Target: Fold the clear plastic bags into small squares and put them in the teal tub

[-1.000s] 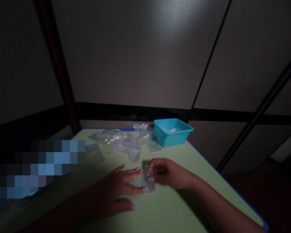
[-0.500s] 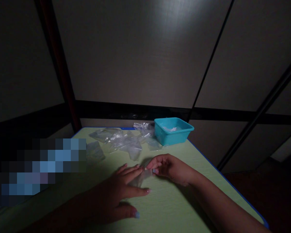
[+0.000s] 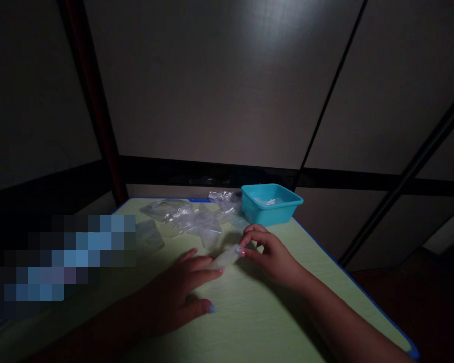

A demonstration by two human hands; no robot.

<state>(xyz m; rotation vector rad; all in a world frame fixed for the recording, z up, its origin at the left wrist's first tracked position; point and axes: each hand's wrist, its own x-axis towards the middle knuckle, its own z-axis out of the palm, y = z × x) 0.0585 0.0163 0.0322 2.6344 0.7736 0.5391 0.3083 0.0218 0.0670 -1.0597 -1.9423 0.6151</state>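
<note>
Plastic film is bunched, not flat, above the counter, one end pinched by the right hand. The left hand, fingers spread, appears to touch its other end. Loose clear pieces lie beyond, beside a turquoise tub with whitish contents.

The only view comes from a camera worn on the person's head, facing forward and down over both forearms toward the far edge of the table. It sits close above the near side, taking in most of the tabletop below and the tall panelled wall beyond.
</note>
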